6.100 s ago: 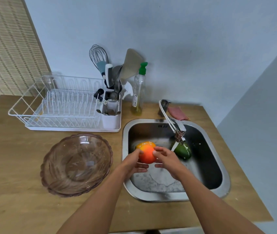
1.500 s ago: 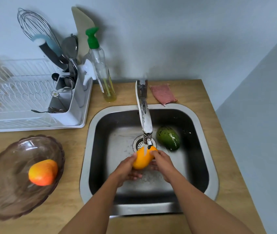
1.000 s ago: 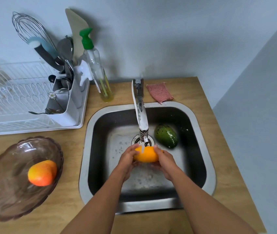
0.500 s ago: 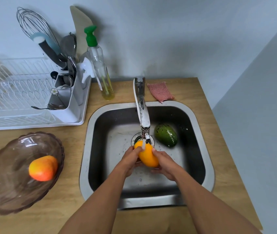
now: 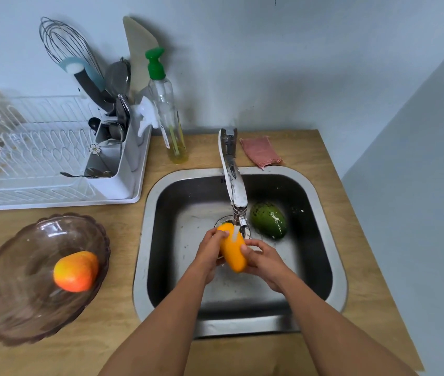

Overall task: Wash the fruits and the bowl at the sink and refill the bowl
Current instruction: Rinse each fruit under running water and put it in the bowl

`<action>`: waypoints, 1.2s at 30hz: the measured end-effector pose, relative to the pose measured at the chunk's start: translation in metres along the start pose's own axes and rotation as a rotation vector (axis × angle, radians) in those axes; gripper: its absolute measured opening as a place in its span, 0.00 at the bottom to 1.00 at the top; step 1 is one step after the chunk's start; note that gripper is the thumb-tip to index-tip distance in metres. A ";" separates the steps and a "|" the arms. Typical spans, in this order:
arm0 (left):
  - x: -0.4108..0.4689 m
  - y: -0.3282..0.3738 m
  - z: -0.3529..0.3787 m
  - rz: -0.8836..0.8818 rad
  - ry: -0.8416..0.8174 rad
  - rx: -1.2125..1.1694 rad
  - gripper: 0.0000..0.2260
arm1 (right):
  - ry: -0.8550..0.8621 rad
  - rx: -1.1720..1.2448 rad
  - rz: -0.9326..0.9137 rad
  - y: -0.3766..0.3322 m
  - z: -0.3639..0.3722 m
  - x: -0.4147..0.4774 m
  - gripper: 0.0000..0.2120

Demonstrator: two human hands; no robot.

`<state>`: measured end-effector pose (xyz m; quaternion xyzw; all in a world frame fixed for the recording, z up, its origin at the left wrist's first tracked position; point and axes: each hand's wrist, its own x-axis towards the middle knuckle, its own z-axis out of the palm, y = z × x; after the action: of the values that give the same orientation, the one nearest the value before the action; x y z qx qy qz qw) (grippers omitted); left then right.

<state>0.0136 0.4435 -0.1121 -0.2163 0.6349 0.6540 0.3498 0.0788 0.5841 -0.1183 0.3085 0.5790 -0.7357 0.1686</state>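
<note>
While both forearms are reaching in over the near rim of the sink, the left hand and the right hand are meeting over the sink's middle. Each is curling its fingers onto the yellow fruit from its own side, the left gripping nearer the far end and the right pinching nearer the near end. That fruit is being held up off the sink floor with its long axis running near to far, its far tip leaning a little left and sitting right under the water stream. Off to the left of the sink, on the counter, the brown bowl is sitting with an orange fruit lying inside it. The left hand is therefore working on the bowl's side and is looking the handier one for carrying the yellow fruit out over the sink's left rim. Further back, in the sink's far right part, the green fruit is lying on the floor untouched, slanting from far left to near right, just beyond the right hand — by my reckoning that hand is standing nearer for picking it up next. At the sink's back rim the faucet is arching forward and running.
</note>
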 end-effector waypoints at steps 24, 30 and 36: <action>-0.030 0.016 -0.055 0.216 -0.097 0.157 0.18 | 0.064 0.128 0.110 0.008 0.078 -0.045 0.24; -0.034 0.013 -0.077 0.226 -0.024 0.243 0.25 | 0.224 -0.071 -0.108 0.019 0.102 -0.057 0.21; -0.044 0.012 -0.093 0.204 -0.026 0.173 0.25 | 0.361 -0.472 -0.431 0.025 0.114 -0.064 0.23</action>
<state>0.0184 0.3449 -0.0812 -0.1110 0.7031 0.6316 0.3071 0.1126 0.4617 -0.0795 0.2570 0.8049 -0.5342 -0.0287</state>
